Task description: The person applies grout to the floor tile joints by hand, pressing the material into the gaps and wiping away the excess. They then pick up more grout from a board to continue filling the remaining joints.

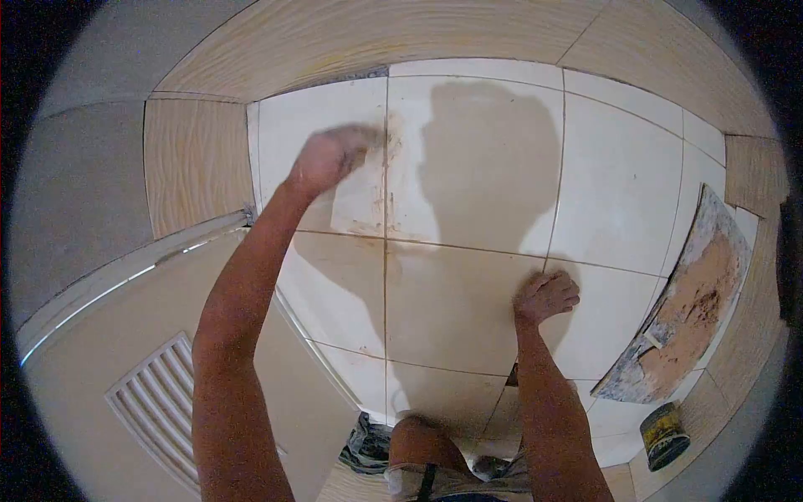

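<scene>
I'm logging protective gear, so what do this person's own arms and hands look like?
Bare arms, no sleeves in view, no watch or band visible. The left hand is blurred but looks ungloved; the right hand is ungloved.

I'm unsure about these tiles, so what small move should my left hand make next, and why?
Probably wipe along the joint beside your left hand: brown residue smudges the white tiles, and your right hand, on the tiles, could steady you.
</scene>
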`<state>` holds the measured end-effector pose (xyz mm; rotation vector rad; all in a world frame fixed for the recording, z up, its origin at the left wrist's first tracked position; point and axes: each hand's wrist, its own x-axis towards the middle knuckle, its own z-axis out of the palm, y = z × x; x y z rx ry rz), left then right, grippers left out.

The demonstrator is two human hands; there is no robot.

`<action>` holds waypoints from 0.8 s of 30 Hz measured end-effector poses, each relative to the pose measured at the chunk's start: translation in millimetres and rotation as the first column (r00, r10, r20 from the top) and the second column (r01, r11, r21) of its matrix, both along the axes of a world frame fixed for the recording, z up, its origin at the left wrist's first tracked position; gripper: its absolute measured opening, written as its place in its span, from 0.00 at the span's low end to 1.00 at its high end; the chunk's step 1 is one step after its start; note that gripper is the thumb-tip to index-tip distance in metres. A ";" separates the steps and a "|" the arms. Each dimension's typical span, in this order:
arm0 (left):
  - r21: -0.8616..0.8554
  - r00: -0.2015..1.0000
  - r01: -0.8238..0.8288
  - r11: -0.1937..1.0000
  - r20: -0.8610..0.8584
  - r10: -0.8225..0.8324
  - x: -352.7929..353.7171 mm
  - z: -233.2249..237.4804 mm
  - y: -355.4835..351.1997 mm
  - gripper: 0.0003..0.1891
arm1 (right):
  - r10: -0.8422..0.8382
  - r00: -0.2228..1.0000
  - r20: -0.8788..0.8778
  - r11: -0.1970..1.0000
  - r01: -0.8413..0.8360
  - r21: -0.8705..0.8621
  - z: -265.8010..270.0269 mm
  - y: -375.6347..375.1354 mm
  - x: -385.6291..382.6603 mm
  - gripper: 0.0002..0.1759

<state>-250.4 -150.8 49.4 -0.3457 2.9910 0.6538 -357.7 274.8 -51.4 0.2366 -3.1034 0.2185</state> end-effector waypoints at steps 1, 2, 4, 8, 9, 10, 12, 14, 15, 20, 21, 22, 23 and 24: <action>-0.017 0.995 -0.073 0.997 -0.066 0.071 -15.7 0.5 -4.5 0.15 | 0.002 1.000 0.017 1.000 -0.002 0.012 -3.0 2.4 1.3 0.18; -0.090 0.989 -0.065 0.994 -0.141 0.052 -31.0 -0.6 -8.8 0.15 | -0.001 1.000 0.015 1.000 0.001 0.019 -5.3 4.5 2.0 0.18; -0.158 0.975 -0.069 0.985 -0.218 0.033 -44.6 -10.6 -6.8 0.14 | -0.009 1.000 0.000 0.999 0.009 0.046 -8.9 4.2 2.5 0.20; -0.214 0.994 -0.106 0.971 0.013 0.112 -40.3 -25.1 21.5 0.16 | -0.029 0.999 0.040 0.999 0.029 -0.020 -6.7 7.0 1.5 0.22; -0.216 0.990 -0.113 0.970 0.058 0.128 -30.2 -25.0 31.1 0.17 | -0.024 0.998 0.051 1.000 0.024 -0.007 -5.8 7.0 2.4 0.23; -0.193 0.994 -0.105 0.976 -0.013 0.105 -17.9 -29.7 40.3 0.20 | -0.016 0.998 0.059 1.000 0.016 0.000 -5.0 4.7 1.8 0.24; -0.164 0.991 -0.114 0.980 -0.089 0.100 0.1 -35.9 56.7 0.19 | -0.036 0.996 0.084 0.999 0.036 0.011 -4.6 1.4 0.0 0.25; -0.132 0.990 -0.139 0.981 -0.049 0.134 6.8 -22.5 69.4 0.19 | -0.062 0.992 0.106 0.998 0.059 0.029 -2.8 0.0 0.8 0.25; -0.062 0.989 -0.148 0.987 -0.023 0.147 6.5 -15.9 71.8 0.17 | -0.078 0.988 0.137 0.997 0.076 0.021 -2.7 -1.4 -1.0 0.25; 0.107 0.908 -0.420 0.901 0.037 0.418 -2.2 1.7 75.3 0.12 | 0.006 0.999 -0.050 0.988 0.001 0.152 -50.9 13.4 12.3 0.29; 0.197 0.876 -0.468 0.861 -0.027 0.482 -9.2 2.8 84.7 0.13 | 0.064 0.985 -0.160 0.958 -0.016 0.285 -65.6 18.4 14.5 0.30; 0.310 0.836 -0.495 0.812 -0.083 0.542 -22.7 5.9 101.2 0.15 | -0.026 0.999 0.034 0.975 0.018 0.222 -48.8 14.4 10.8 0.31; 0.361 0.845 -0.480 0.799 -0.056 0.533 -40.7 16.3 120.6 0.15 | -0.110 0.970 0.219 0.985 0.077 0.156 -31.8 3.0 9.6 0.32; 0.403 0.872 -0.416 0.816 -0.077 0.483 -57.8 16.8 141.2 0.15 | -0.073 0.990 0.120 0.996 0.065 0.068 -50.0 7.8 12.0 0.32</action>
